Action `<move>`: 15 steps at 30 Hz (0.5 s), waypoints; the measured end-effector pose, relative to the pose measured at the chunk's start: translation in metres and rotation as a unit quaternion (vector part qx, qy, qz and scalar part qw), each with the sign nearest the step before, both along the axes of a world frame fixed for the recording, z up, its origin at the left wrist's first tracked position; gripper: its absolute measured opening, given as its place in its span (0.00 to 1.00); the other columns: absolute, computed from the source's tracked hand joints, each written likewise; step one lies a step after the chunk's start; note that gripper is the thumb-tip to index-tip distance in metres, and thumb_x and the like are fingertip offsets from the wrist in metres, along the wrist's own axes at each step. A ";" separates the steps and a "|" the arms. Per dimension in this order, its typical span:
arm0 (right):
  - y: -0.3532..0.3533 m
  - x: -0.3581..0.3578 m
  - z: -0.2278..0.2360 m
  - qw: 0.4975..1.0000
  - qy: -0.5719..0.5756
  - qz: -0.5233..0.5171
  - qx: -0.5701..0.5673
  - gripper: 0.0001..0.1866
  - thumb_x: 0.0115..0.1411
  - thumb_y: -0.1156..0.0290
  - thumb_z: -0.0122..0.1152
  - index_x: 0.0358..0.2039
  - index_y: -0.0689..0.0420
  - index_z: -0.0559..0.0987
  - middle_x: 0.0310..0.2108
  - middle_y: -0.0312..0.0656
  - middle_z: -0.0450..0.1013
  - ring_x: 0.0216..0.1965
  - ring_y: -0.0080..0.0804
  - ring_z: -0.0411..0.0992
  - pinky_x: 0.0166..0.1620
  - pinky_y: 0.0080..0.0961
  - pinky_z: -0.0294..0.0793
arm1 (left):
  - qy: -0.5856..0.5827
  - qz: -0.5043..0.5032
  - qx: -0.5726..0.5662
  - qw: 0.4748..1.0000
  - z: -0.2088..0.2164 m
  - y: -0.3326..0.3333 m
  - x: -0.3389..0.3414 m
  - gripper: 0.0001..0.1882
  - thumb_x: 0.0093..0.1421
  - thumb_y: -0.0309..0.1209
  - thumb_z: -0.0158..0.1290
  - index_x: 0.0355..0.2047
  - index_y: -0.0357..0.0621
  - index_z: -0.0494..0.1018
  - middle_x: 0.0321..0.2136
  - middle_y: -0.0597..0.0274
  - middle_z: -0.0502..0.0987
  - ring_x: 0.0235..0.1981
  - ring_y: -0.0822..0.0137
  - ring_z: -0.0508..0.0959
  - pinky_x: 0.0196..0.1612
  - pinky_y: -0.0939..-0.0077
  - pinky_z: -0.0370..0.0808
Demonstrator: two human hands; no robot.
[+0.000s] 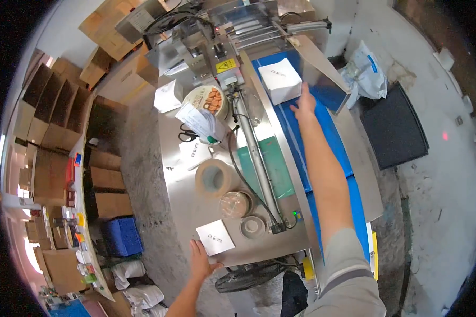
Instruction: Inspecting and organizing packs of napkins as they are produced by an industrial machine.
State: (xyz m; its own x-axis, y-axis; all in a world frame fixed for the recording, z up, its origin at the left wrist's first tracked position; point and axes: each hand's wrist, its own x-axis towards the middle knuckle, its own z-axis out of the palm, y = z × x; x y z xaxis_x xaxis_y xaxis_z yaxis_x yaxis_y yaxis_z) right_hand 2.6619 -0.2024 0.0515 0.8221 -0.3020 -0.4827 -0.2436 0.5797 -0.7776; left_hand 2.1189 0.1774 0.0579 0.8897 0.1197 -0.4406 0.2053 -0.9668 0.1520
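My right hand (305,103) reaches far over the blue conveyor belt (325,140). Its fingers are stretched along the right side of a white block (280,76), perhaps a stack of cards or a box, and its thumb points out near the front corner. At the table's near edge, my left hand (200,261) is spread beside a square white card or stack (215,237) with dark print. The left fingertips lie at that card's left edge and the thumb stretches out below it; whether they touch it is hard to tell.
On the steel table (188,211) are tape rolls (215,178), black-handled scissors (187,134), a round tub (210,100) and another white stack (168,96). A metal rail (259,158) runs beside the belt. A metal guard (328,79) stands right of it; cartons (111,179) fill the left.
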 end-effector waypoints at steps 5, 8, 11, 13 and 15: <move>-0.021 -0.073 0.013 0.997 -0.073 -0.027 0.025 0.18 0.62 0.57 0.63 0.44 0.58 0.76 0.38 0.42 0.73 0.40 0.32 0.72 0.36 0.34 0.77 | -0.003 0.003 0.001 1.000 -0.009 0.008 -0.007 0.74 0.34 0.54 0.74 0.65 0.18 0.41 0.66 0.19 0.41 0.69 0.27 0.41 0.71 0.48 0.46; -0.038 -0.125 0.036 0.992 -0.126 -0.004 -0.003 0.12 0.62 0.62 0.64 0.37 0.57 0.77 0.30 0.36 0.72 0.33 0.26 0.72 0.34 0.28 0.76 | -0.048 0.006 0.012 0.999 -0.021 0.012 -0.019 0.74 0.29 0.50 0.77 0.64 0.18 0.44 0.65 0.17 0.42 0.68 0.27 0.46 0.70 0.51 0.53; -0.058 -0.195 0.068 0.990 -0.134 -0.012 -0.035 0.11 0.65 0.61 0.61 0.32 0.56 0.77 0.27 0.35 0.72 0.31 0.24 0.72 0.34 0.25 0.75 | -0.034 -0.005 0.012 0.999 -0.021 0.001 -0.022 0.74 0.29 0.49 0.77 0.64 0.18 0.44 0.65 0.18 0.43 0.68 0.28 0.47 0.69 0.52 0.54; -0.073 -0.244 0.087 0.985 -0.167 -0.034 0.023 0.13 0.66 0.59 0.57 0.32 0.55 0.77 0.28 0.35 0.73 0.33 0.24 0.73 0.35 0.25 0.75 | -0.037 0.011 -0.004 0.999 -0.021 -0.001 -0.027 0.74 0.28 0.48 0.78 0.64 0.18 0.45 0.65 0.19 0.45 0.68 0.29 0.49 0.69 0.52 0.55; -0.081 -0.305 0.114 0.980 -0.194 -0.041 0.035 0.11 0.66 0.61 0.55 0.34 0.55 0.77 0.30 0.35 0.74 0.33 0.25 0.73 0.35 0.26 0.75 | -0.041 -0.020 0.002 0.999 -0.028 0.000 -0.027 0.73 0.29 0.50 0.77 0.64 0.18 0.45 0.65 0.20 0.47 0.67 0.30 0.50 0.68 0.52 0.56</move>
State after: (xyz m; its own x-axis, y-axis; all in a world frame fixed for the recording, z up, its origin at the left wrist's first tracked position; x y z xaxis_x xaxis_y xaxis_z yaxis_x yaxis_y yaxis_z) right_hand 2.3565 -0.2830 0.1654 0.9218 -0.3525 -0.1611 0.1118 0.6397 -0.7604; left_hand 2.0924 0.1779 0.0301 0.9266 0.0850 -0.3662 0.1538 -0.9745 0.1631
